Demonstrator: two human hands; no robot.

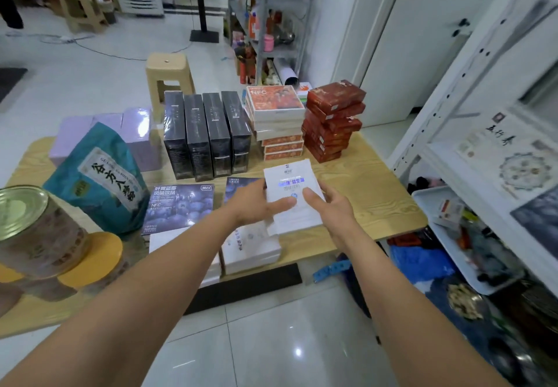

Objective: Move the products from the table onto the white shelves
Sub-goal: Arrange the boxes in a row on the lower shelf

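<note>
A white box with blue print [287, 180] is held just above the wooden table [371, 187], near its right front. My left hand [256, 202] grips its left edge, thumb across the top. My right hand [329, 205] grips its right edge, thumb on the face. More white boxes [250, 247] lie stacked below it. Further back stand black boxes [208, 136], a stack of orange-and-white boxes [277, 121] and a stack of red boxes [332, 121]. The white shelves [471, 133] rise at the right.
Blue flat boxes [178, 205], a teal bag [99, 175], lilac boxes [75, 136] and tins [33, 232] fill the table's left side. A beige stool [169, 75] stands behind the table. A white tray of clutter [428, 202] and blue bags [419, 269] lie under the shelves.
</note>
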